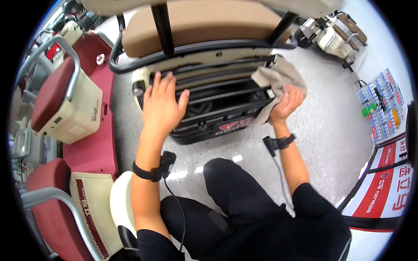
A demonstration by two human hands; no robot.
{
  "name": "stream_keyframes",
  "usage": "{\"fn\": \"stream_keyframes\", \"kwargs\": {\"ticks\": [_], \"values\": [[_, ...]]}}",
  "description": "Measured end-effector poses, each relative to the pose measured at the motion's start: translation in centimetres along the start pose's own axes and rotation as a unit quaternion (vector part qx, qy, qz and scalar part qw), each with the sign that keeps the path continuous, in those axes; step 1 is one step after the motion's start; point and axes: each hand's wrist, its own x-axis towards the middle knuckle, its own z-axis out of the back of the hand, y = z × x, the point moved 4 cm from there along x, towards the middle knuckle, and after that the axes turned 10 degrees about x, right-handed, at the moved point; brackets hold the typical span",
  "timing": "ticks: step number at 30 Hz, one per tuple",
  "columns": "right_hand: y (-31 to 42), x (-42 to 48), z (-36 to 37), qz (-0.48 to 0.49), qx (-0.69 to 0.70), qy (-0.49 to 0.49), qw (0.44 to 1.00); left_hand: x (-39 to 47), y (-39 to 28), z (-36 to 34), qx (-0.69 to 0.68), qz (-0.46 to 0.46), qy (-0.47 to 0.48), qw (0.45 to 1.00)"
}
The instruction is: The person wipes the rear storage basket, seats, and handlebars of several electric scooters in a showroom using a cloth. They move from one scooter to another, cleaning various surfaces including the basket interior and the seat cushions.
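A black slatted metal rear basket (225, 94) is fixed to the back of a cream vehicle with a brown seat (209, 27). Near its left end lies my left hand (163, 102), fingers spread across the slats and holding nothing. At the other end my right hand (285, 102) grips a beige cloth (285, 73), which drapes over the basket's right corner and hangs down its side. A dark plate (233, 126) with red and white markings sits on the basket's near face. Black straps with small devices circle both wrists.
On the left stands a vehicle with red seats (54, 94), a red floor (91, 150) and grey tubular armrests (72, 65). Another cream vehicle (329, 39) is parked at upper right. Packs of bottles (382, 104) stand by the right wall, near a red and white banner (378, 182).
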Motion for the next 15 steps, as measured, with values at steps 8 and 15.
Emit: {"fn": "stream_keyframes", "kwargs": {"ticks": [8,15], "values": [[1.5,-0.6,-0.9,-0.041,-0.019,-0.069,0.997,0.6,-0.3,1.0,-0.041,0.049,0.0,0.998],[1.7,-0.1,-1.0,-0.01,-0.102,-0.05,0.993,0.5,0.2,0.4,-0.071,0.06,0.016,0.996]]}}
